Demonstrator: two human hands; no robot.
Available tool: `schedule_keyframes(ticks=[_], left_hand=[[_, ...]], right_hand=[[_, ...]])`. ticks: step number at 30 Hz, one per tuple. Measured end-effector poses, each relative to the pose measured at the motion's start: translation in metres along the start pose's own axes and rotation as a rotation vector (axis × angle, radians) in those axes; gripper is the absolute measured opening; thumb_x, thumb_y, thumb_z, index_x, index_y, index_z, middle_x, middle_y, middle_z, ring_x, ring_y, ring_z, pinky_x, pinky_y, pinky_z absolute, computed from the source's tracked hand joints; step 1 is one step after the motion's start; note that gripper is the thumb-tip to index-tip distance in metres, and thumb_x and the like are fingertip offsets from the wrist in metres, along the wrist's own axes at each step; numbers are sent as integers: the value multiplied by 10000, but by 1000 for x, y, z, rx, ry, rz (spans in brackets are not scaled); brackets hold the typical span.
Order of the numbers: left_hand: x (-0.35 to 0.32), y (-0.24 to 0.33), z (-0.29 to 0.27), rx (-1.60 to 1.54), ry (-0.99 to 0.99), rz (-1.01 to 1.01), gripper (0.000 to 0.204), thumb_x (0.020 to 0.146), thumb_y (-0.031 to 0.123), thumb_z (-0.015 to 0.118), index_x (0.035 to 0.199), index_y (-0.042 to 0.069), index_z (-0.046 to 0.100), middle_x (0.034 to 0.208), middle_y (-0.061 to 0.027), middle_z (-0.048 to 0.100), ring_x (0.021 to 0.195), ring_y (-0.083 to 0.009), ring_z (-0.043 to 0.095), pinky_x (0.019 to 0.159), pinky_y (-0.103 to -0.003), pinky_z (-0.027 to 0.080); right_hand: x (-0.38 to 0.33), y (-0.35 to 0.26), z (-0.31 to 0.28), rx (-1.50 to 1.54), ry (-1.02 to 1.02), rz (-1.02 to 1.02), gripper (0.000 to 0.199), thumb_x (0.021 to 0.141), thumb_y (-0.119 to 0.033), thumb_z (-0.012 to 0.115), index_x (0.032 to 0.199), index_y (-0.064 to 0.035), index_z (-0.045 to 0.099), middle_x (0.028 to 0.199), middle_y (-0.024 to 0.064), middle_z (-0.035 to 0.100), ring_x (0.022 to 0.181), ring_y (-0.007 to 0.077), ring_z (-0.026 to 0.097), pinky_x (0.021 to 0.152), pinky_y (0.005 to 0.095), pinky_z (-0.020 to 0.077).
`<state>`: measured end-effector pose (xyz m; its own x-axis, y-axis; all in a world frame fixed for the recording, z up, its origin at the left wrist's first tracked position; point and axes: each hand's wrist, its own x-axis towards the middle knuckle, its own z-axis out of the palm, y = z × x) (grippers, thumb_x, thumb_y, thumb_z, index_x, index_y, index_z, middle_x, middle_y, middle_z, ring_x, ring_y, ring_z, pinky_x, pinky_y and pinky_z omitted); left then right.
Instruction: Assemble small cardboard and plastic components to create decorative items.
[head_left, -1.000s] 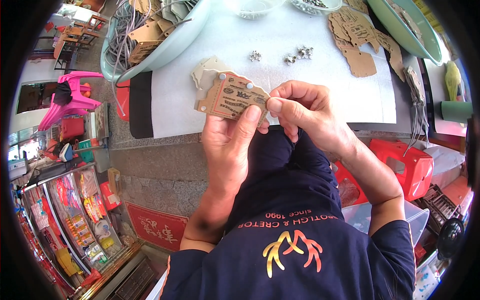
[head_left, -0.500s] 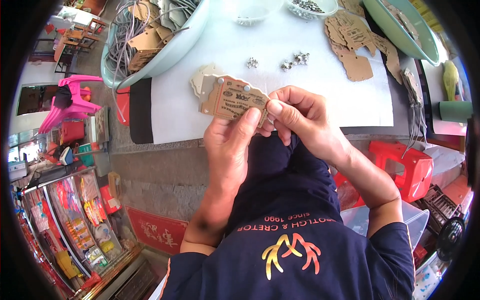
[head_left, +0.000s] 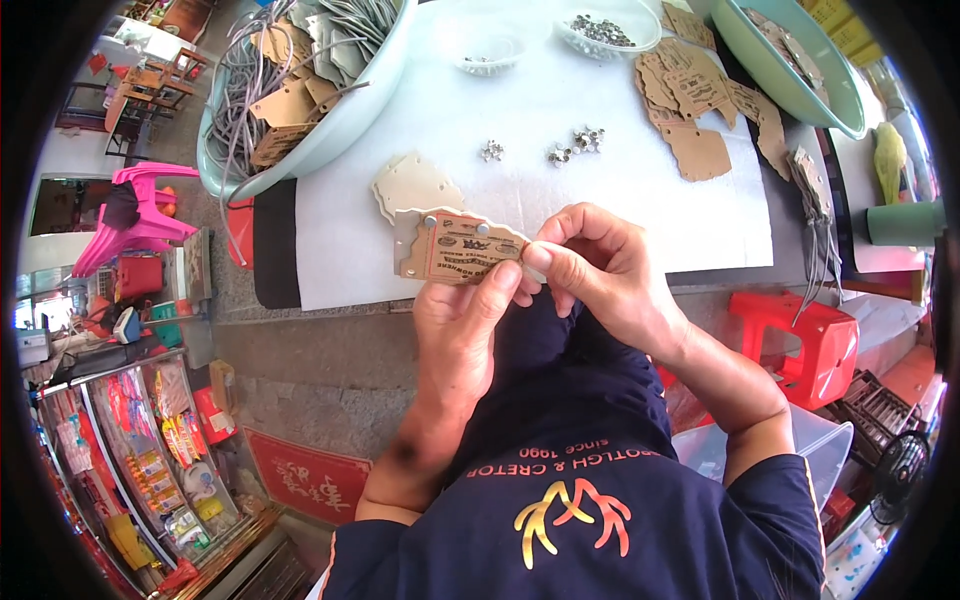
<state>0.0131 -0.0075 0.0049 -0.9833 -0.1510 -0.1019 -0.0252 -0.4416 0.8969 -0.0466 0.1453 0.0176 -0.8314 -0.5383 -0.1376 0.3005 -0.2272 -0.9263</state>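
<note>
My left hand (head_left: 458,335) grips a brown printed cardboard tag (head_left: 455,250) from its lower edge, thumb on top. A greyish piece shows behind the tag's left end, and two round silver studs sit along its upper edge. At the tag's right end, my right hand (head_left: 615,275) pinches the corner between thumb and fingers; whether a small part is also in that pinch is hidden. Just beyond the tag, pale cut-out pieces (head_left: 418,188) lie on the white sheet (head_left: 350,245). Small silver studs (head_left: 577,147) lie farther off in loose clusters.
At the far left stands a pale blue basin (head_left: 372,90) with tags and grey cords. Clear bowls (head_left: 603,37) of studs stand at the back. Brown tags (head_left: 695,145) lie at right, near a green basin (head_left: 835,95). A red stool (head_left: 815,350) is at right.
The tag and both hands appear slightly lower in the view, along with a small shift of the whole scene. More of the pale pieces behind the tag shows. Both hands keep their hold.
</note>
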Motion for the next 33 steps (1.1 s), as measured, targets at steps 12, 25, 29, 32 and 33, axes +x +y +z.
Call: schedule_keyframes(ticks=[12,25,29,32,33], left_hand=[[5,-3,0,18,36,-61,195,944,114,595,1085,-21,590,904,-90,636,816,-156,624,691,-287,513],[6,-7,-3,32,16,-53,184,950,84,576,1096,-27,586,925,-94,636,826,-162,637,704,-294,558],[6,-7,-6,-23,-18,-71,210,939,26,591,1142,-24,572,996,-79,641,849,-141,645,738,-293,566],[6,-6,-3,32,12,-61,180,949,82,580,1093,-25,591,928,-91,636,829,-158,637,713,-295,561],[6,-6,-2,31,12,-62,180,949,82,580,1093,-25,591,928,-91,636,829,-158,637,713,-295,561]], right_hand=[[37,-26,-60,-1135,219,-512,80,846,-79,689,916,-48,667,830,66,620,614,170,602,561,297,484],[76,-42,-63,-1499,35,-649,95,851,-144,654,870,-52,671,850,104,604,737,314,639,652,413,512],[82,-48,-62,-1608,-97,-574,116,856,-153,640,832,-46,678,837,110,602,707,322,634,650,420,512],[84,-54,-61,-1701,-149,-533,104,851,-161,667,880,-62,679,860,83,610,730,293,634,655,409,493],[85,-55,-61,-1701,-149,-532,104,851,-161,667,880,-62,679,860,83,610,730,293,634,655,409,493]])
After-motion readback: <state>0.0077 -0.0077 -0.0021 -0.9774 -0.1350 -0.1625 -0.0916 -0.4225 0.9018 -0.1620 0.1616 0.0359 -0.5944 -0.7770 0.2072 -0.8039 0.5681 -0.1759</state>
